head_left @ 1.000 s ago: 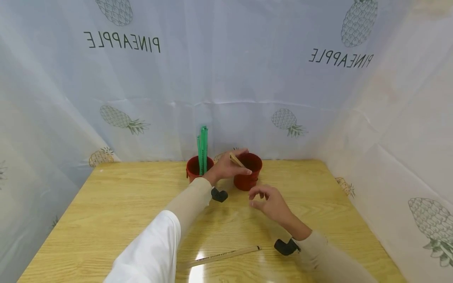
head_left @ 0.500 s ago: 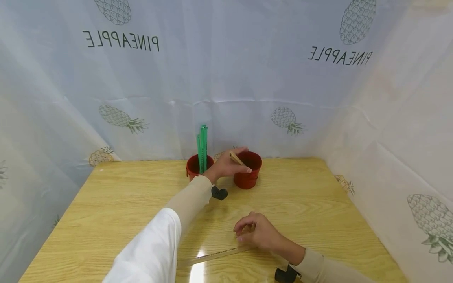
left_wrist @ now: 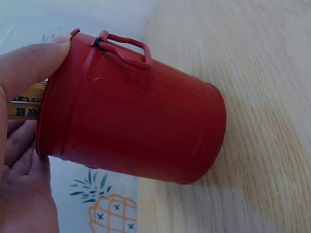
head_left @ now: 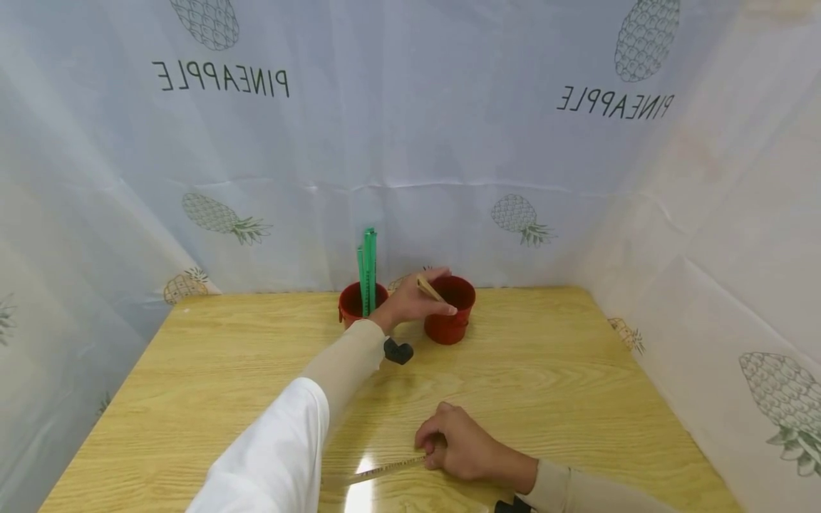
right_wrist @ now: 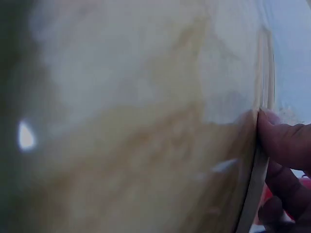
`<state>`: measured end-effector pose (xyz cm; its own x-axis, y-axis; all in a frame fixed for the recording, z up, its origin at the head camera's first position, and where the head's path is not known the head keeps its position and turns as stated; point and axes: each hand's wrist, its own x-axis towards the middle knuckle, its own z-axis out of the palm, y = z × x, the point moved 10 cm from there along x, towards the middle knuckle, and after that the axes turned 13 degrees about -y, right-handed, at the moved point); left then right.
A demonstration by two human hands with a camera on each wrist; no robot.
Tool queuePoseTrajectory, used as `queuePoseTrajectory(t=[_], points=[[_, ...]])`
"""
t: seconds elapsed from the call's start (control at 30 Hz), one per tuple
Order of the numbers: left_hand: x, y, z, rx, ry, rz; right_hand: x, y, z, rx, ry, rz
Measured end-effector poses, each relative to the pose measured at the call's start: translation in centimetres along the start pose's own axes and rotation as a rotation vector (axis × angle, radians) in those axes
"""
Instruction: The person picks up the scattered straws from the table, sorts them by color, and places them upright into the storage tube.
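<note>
At the back of the table, my left hand [head_left: 412,301] grips the rim of a small red bucket [head_left: 447,329], its thumb and fingers spread across the mouth. Tan sticks [left_wrist: 28,107] with black print poke out of that bucket, between thumb and fingers in the left wrist view. Nearer the front, my right hand [head_left: 467,447] pinches the right end of a long, thin tan stick [head_left: 387,469], also printed in black. The right wrist view has the thumb and fingers on this stick [right_wrist: 265,68], close over the shiny tabletop.
Left of the held bucket stands a second red bucket [head_left: 350,301] with several upright green sticks [head_left: 369,267]. The wooden table [head_left: 244,370] backs onto a hanging pineapple-print curtain [head_left: 410,142], which also runs down both sides.
My right hand has come down from beside the bucket toward the front of the table and now pinches the loose tan stick. The left hand stays on the bucket rim.
</note>
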<state>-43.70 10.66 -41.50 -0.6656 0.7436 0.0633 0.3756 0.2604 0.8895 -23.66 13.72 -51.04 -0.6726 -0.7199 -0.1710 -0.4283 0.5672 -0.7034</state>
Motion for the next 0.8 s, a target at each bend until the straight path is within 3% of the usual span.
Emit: queuePoseTrajectory(t=[0.13, 0.27, 0.43, 0.63, 0.7, 0.8], points=[[-0.1, 0.0, 0.0, -0.003, 0.002, -0.002, 0.1, -0.6, -0.1, -0.131, -0.047, -0.034], [-0.2, -0.1, 0.0, -0.009, -0.001, -0.019, -0.5, -0.9, -1.9, -0.091, -0.016, -0.139], [-0.3, -0.1, 0.0, -0.020, -0.001, -0.022, -2.3, -1.0, -6.3, -0.021, 0.126, -0.301], [-0.3, 0.1, -0.1, 0.009, -0.001, 0.005, -4.0, 0.0, -12.5, 0.207, 0.338, -0.399], [-0.2, 0.1, -0.1, 0.010, 0.000, 0.011, -4.4, 0.1, -14.9, 0.280, 0.418, -0.424], [0.0, 0.1, -0.1, 0.017, 0.001, 0.010, -4.6, 0.3, -18.3, 0.358, 0.535, -0.388]])
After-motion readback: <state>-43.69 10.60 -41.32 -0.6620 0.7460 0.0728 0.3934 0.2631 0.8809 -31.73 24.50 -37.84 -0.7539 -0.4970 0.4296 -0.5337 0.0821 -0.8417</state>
